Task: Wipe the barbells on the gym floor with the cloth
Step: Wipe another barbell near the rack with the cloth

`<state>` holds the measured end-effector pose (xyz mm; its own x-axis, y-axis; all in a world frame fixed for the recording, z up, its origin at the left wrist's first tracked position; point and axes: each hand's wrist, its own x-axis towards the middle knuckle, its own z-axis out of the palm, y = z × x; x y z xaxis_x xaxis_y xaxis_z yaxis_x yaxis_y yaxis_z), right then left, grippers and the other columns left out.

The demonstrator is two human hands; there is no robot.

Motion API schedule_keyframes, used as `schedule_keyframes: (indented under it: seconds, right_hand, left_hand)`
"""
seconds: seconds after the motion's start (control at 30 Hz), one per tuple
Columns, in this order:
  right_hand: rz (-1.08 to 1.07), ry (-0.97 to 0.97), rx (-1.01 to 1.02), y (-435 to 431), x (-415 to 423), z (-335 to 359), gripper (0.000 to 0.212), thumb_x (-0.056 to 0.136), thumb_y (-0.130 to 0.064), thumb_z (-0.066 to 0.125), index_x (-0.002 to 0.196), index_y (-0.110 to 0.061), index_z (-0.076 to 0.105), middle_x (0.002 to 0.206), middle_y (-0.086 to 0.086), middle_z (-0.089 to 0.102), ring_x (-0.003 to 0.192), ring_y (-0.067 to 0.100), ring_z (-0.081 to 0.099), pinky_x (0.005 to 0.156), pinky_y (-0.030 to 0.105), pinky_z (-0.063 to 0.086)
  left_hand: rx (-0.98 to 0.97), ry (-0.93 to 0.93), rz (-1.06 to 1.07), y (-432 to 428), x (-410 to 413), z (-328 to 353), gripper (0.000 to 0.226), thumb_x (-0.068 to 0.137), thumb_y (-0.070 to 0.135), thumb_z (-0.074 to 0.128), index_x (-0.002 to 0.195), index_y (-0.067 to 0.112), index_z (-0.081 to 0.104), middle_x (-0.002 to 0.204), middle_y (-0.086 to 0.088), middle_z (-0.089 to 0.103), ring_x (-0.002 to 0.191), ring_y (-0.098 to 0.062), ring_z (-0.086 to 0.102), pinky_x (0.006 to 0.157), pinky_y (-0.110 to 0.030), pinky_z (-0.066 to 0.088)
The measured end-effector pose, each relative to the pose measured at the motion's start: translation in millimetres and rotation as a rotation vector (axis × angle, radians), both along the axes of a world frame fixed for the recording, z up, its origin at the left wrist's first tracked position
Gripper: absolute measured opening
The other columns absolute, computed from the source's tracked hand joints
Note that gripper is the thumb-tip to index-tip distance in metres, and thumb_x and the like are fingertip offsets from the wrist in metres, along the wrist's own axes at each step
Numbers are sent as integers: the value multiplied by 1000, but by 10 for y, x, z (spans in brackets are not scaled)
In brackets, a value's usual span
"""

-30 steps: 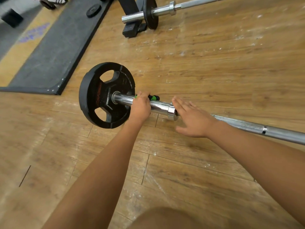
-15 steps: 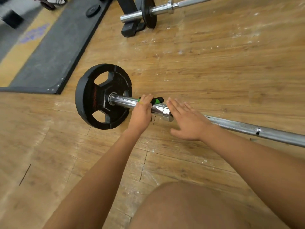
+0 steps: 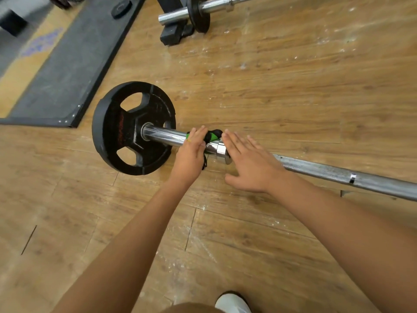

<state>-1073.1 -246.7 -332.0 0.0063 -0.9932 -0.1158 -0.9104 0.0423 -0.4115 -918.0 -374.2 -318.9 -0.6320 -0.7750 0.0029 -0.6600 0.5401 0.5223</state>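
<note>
Two forearms reach forward from above a white shoe (image 3: 232,303) at the bottom edge, so the person is probably crouched low to reach the bar on the wooden floor (image 3: 293,98). The hands sit close together but do different jobs. The left hand (image 3: 191,152) is curled over the chrome sleeve (image 3: 162,134) of the nearest barbell (image 3: 338,173), clamping a green and black cloth (image 3: 213,134) against the metal. A bunch of the cloth pokes out past the knuckles and a dark thread hangs below. The grip suits rubbing along the sleeve or twisting around it.

The right hand (image 3: 250,163) lies flat with its fingers straight and holds nothing. It covers the shaft just beside the collar (image 3: 222,152), most likely to stop the bar rolling. Whether the palm truly presses down cannot be told.

Further left, a black weight plate (image 3: 126,129) stands upright on the sleeve's end and props the bar off the boards, which leaves room for the cloth underneath.

Beyond lie a dark rubber mat (image 3: 74,64) carrying a small plate (image 3: 121,8), and a second barbell (image 3: 173,17) resting by a black stand (image 3: 173,35), seemingly not yet wiped.
</note>
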Motion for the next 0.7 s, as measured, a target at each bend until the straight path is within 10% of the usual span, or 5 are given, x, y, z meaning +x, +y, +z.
schedule_keyframes:
  seconds: [0.23,0.4,0.6,0.7]
  right_hand:
    - [1,-8,25,9,8,33,104,92,-58,45,155,-14,-25,164,5,-27,153,17,-16,125,38,-6]
    - [-13,30,4,33,81,12,104,92,-60,45,156,-14,-23,164,5,-26,154,18,-14,125,38,-8]
    - [-19,40,-14,32,90,9,106,91,-58,48,156,-13,-21,165,6,-25,154,18,-14,125,38,-8]
    - [-6,17,1,39,67,31,105,91,-55,50,157,-14,-21,165,6,-25,154,18,-15,125,37,-9]
  left_hand:
    - [38,40,91,81,-75,14,44,108,9,39,150,17,45,159,1,39,152,-10,17,117,-27,21]
    - [-9,96,36,305,67,-68,47,107,6,38,153,16,41,160,7,33,147,-2,10,109,-1,14]
    - [-37,-2,-21,60,-72,15,43,105,2,37,146,7,49,150,-12,51,151,-27,27,118,-38,30]
    - [-47,29,19,225,-45,-18,44,106,5,37,149,11,46,155,-8,45,152,-21,22,115,-31,28]
